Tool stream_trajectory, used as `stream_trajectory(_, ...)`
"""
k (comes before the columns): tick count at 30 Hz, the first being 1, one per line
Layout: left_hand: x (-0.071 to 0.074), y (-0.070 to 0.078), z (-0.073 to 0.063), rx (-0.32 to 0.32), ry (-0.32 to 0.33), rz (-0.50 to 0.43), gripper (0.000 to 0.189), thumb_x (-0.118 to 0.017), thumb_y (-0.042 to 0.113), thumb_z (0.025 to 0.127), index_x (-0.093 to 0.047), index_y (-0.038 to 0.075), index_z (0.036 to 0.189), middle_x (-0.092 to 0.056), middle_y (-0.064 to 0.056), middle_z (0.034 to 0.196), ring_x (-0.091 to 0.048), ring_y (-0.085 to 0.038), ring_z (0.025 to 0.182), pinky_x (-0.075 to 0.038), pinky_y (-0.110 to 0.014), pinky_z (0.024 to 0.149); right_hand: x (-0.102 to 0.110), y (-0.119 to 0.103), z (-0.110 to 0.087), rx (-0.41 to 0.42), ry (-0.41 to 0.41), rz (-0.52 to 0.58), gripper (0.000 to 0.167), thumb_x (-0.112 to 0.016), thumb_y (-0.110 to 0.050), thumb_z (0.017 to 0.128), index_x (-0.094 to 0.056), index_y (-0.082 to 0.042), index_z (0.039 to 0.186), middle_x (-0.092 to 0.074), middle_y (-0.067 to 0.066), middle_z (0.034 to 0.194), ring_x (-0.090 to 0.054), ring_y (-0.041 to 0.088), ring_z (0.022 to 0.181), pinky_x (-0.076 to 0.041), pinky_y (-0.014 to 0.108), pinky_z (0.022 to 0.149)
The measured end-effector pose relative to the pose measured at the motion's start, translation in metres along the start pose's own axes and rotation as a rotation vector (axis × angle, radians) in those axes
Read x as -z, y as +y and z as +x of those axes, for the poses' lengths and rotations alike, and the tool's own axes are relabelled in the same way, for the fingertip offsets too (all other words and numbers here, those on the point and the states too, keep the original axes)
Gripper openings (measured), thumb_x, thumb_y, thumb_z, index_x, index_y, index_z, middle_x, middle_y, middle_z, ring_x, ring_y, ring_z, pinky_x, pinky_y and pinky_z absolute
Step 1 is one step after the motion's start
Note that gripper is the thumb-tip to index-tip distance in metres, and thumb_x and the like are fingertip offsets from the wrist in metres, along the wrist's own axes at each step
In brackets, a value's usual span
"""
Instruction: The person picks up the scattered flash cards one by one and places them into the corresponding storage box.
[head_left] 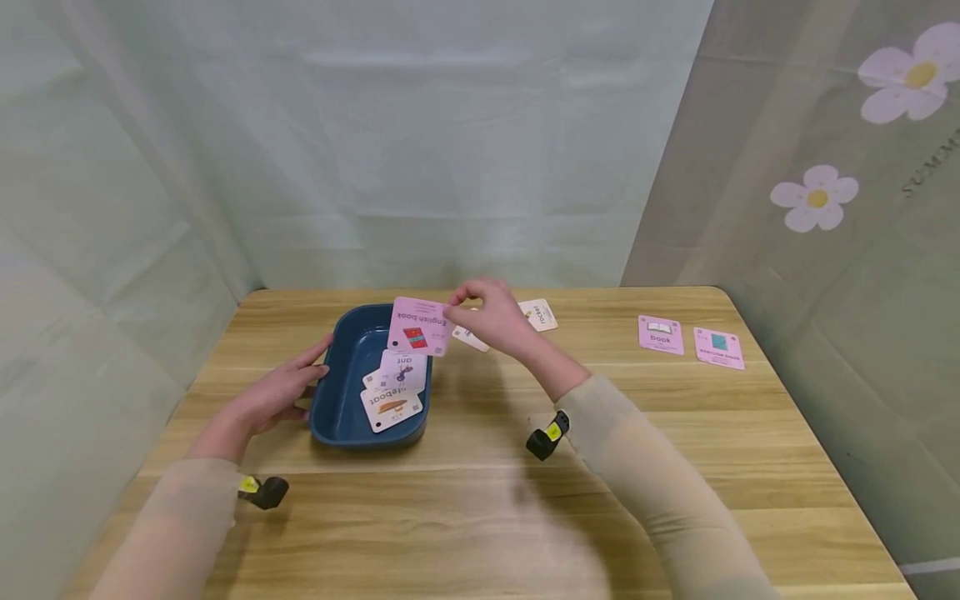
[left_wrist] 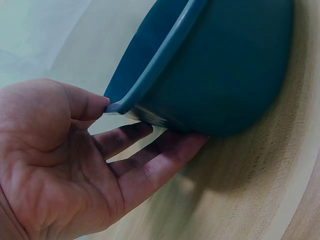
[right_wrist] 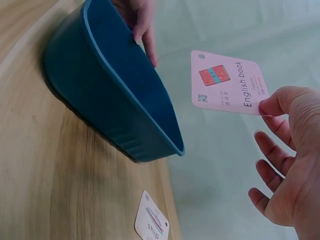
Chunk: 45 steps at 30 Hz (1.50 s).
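My right hand pinches a pink flash card by its corner, thumb against the printed side. "English book" and a red book picture are printed on it, clearest in the right wrist view. The card is held up over the far right part of a dark blue plastic box. Inside the box, an ant card overlaps a card with an orange boat. On the box's left side my left hand holds the rim, its thumb at the edge and fingers against the outer wall.
A ship card lies on the wooden table right of the box, partly hidden by my right hand in the head view. Beyond that hand is a rocket card. Farther right lie pink book and exercise book cards. Curtains surround the table.
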<state>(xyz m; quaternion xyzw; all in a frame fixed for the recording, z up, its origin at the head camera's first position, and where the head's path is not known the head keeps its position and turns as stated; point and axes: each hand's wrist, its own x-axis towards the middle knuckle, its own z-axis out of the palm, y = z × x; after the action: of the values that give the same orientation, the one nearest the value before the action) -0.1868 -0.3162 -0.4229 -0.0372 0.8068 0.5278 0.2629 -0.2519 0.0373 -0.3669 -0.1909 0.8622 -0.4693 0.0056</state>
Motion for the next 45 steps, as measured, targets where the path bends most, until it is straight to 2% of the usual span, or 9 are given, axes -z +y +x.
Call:
stream_trajectory(10, 0.001, -0.001, 0.001, 0.003, -0.006, -0.003, 0.064, -0.034, 0.028, 0.113, 0.005, 0.043, 0.162, 0.004, -0.029, 0.167, -0.024, -0.058, 0.144, -0.054, -0.051, 0.089, -0.016, -0.005, 0.008, 0.009, -0.02, -0.009, 0.012, -0.074, -0.033, 0.091, -0.073, -0.021, 0.093, -0.066, -0.003, 0.118, -0.048, 0.022, 0.124, -0.037, 0.046, 0.106)
stream_trajectory(15, 0.001, -0.001, 0.001, 0.008, -0.002, 0.0, 0.064, -0.033, 0.028, 0.113, 0.005, 0.043, 0.162, 0.004, -0.029, 0.167, -0.025, -0.058, 0.144, -0.055, -0.049, 0.087, -0.025, -0.006, 0.01, 0.005, -0.032, -0.015, 0.011, -0.074, -0.034, 0.091, -0.071, -0.025, 0.089, -0.063, -0.004, 0.122, -0.047, 0.022, 0.126, -0.037, 0.048, 0.107)
stream_trajectory(24, 0.001, 0.0, 0.001, 0.011, -0.001, -0.003, 0.064, -0.033, 0.028, 0.113, 0.004, 0.043, 0.162, 0.005, -0.029, 0.167, -0.022, -0.058, 0.145, -0.054, -0.048, 0.087, -0.039, -0.008, 0.012, 0.007, -0.025, -0.054, 0.011, -0.075, -0.031, 0.091, -0.069, -0.024, 0.086, -0.062, -0.001, 0.127, -0.045, 0.025, 0.125, -0.037, 0.049, 0.105)
stream_trajectory(34, 0.001, 0.0, 0.001, 0.017, 0.001, 0.003, 0.064, -0.034, 0.03, 0.113, 0.005, 0.043, 0.162, 0.003, -0.03, 0.166, -0.024, -0.058, 0.144, -0.055, -0.051, 0.089, -0.052, -0.009, 0.014, 0.008, -0.04, -0.12, 0.011, -0.075, -0.032, 0.091, -0.069, -0.025, 0.086, -0.061, 0.001, 0.129, -0.042, 0.024, 0.126, -0.042, 0.043, 0.099)
stream_trajectory(45, 0.001, -0.001, 0.002, 0.014, -0.001, -0.018, 0.064, -0.033, 0.028, 0.113, 0.004, 0.043, 0.162, -0.003, -0.032, 0.166, -0.029, -0.056, 0.142, -0.055, -0.044, 0.083, -0.069, -0.009, 0.009, 0.073, -0.125, -0.287, 0.012, -0.075, -0.034, 0.092, -0.068, -0.026, 0.087, -0.061, -0.001, 0.125, -0.037, 0.027, 0.137, -0.041, 0.043, 0.106)
